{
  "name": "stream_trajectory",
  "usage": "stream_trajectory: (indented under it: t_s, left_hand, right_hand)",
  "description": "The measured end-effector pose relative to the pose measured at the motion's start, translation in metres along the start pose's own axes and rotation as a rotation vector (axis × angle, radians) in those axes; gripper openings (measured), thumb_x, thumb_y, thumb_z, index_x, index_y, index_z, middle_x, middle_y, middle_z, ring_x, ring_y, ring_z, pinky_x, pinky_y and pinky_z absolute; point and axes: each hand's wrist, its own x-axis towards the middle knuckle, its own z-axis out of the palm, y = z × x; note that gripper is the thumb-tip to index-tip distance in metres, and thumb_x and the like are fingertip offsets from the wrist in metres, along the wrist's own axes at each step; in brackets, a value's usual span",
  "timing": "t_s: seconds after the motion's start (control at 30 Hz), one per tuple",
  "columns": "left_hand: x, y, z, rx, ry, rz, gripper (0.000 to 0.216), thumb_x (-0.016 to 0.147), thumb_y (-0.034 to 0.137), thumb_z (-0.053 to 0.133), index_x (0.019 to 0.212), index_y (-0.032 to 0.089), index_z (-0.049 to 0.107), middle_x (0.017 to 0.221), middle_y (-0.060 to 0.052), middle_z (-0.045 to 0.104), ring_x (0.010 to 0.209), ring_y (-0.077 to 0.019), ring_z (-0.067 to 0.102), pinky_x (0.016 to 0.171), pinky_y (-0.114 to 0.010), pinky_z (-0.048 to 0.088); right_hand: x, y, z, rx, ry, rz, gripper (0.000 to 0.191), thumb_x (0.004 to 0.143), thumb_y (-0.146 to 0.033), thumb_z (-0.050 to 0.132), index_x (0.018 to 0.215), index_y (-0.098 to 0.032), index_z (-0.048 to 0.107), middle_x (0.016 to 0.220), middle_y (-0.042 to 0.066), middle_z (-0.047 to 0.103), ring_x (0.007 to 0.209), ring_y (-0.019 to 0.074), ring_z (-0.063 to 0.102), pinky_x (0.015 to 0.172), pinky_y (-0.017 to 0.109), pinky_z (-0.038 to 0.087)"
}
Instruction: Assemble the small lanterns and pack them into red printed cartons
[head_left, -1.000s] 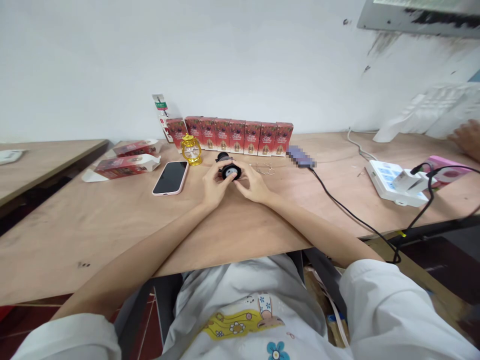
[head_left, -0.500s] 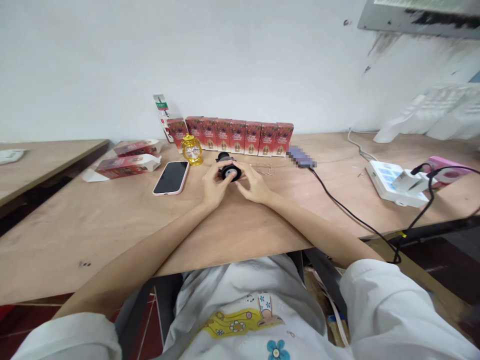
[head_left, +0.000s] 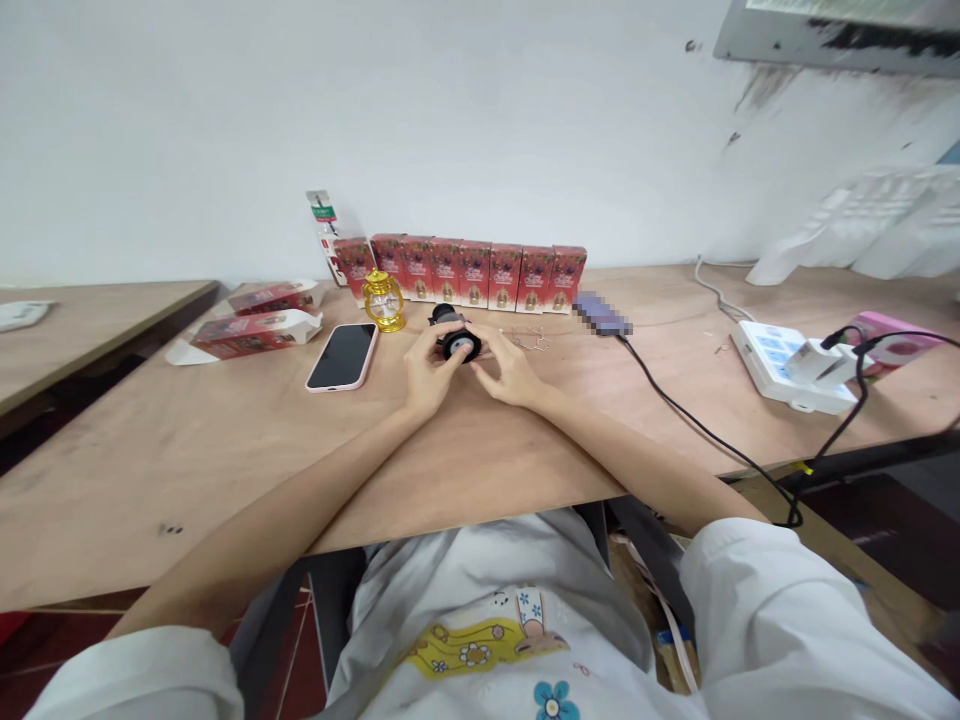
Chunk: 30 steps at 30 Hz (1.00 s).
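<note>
Both hands meet over the middle of the table (head_left: 480,460) around a small black lantern (head_left: 453,344), tipped so that its round base with a grey disc faces me. My left hand (head_left: 430,378) is wrapped about its left side, the thumb pressing on the base. On the other side, my right hand (head_left: 512,370) grips it with bent fingers. The fingers cover much of the lantern's body. A gold lantern (head_left: 384,302) stands upright to the left of the hands. Thin, bent wire-like pieces (head_left: 532,339) lie just right of them.
Several red printed boxes (head_left: 475,274) stand in a row by the wall. Two opened red boxes (head_left: 251,332) and a phone (head_left: 343,357) lie on the left. To the right are a blurred-out phone-like device (head_left: 603,314) on a black cable (head_left: 686,420) and a white power strip (head_left: 795,365).
</note>
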Motion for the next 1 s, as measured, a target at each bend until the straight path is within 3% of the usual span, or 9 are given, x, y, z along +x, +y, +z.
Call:
stream_trajectory:
  t_s: [0.13, 0.3, 0.5, 0.6, 0.77, 1.0]
  left_hand:
    - [0.001, 0.003, -0.002, 0.07, 0.005, 0.064, 0.029, 0.081, 0.034, 0.067, 0.107, 0.02, 0.065, 0.113, -0.008, 0.069, 0.103, -0.0206, 0.065, 0.083, -0.031, 0.054]
    - [0.002, 0.01, -0.004, 0.147, 0.016, 0.163, 0.03, 0.081, 0.034, 0.067, 0.107, 0.019, 0.064, 0.111, -0.007, 0.07, 0.105, -0.0201, 0.065, 0.083, -0.03, 0.054]
    - [-0.001, 0.016, -0.003, 0.141, -0.008, 0.205, 0.029, 0.085, 0.038, 0.064, 0.107, 0.019, 0.065, 0.112, -0.009, 0.07, 0.107, -0.021, 0.065, 0.086, -0.032, 0.055]
    - [-0.001, 0.017, -0.003, 0.152, -0.015, 0.202, 0.028, 0.086, 0.039, 0.062, 0.106, 0.02, 0.065, 0.11, -0.008, 0.07, 0.105, -0.0205, 0.065, 0.083, -0.032, 0.055]
    - [0.004, 0.013, -0.006, 0.17, 0.021, 0.171, 0.026, 0.087, 0.038, 0.063, 0.106, 0.021, 0.066, 0.11, -0.007, 0.07, 0.105, -0.0197, 0.064, 0.085, -0.031, 0.054]
    - [0.008, 0.006, -0.008, 0.131, 0.053, 0.111, 0.024, 0.084, 0.034, 0.065, 0.105, 0.021, 0.065, 0.11, -0.006, 0.069, 0.106, -0.0201, 0.063, 0.085, -0.031, 0.052]
  right_hand:
    - [0.002, 0.002, 0.0, -0.033, 0.034, 0.025, 0.048, 0.091, -0.026, 0.042, 0.138, -0.021, 0.038, 0.136, 0.012, 0.054, 0.124, 0.0226, 0.055, 0.1, 0.04, 0.052]
    - [0.004, 0.024, -0.01, -0.195, 0.143, 0.279, 0.036, 0.091, -0.022, 0.04, 0.125, -0.017, 0.046, 0.127, 0.016, 0.057, 0.109, 0.0235, 0.061, 0.096, 0.043, 0.051]
    - [-0.001, 0.051, -0.03, -0.633, -0.042, 0.683, 0.041, 0.087, -0.024, 0.053, 0.123, -0.004, 0.05, 0.133, 0.03, 0.049, 0.125, 0.0414, 0.045, 0.103, 0.064, 0.033]
    - [-0.003, 0.055, -0.037, -0.692, -0.199, 0.815, 0.046, 0.09, -0.033, 0.052, 0.124, -0.003, 0.051, 0.126, 0.031, 0.055, 0.121, 0.0414, 0.05, 0.1, 0.061, 0.036]
    - [-0.001, 0.057, -0.042, -0.68, -0.328, 0.806, 0.041, 0.095, -0.04, 0.043, 0.113, -0.008, 0.062, 0.117, 0.024, 0.063, 0.115, 0.0356, 0.056, 0.096, 0.052, 0.042]
    - [-0.003, 0.064, -0.037, -0.574, -0.137, 0.633, 0.028, 0.086, -0.029, 0.058, 0.107, -0.011, 0.063, 0.119, 0.019, 0.056, 0.109, 0.03, 0.058, 0.095, 0.048, 0.046]
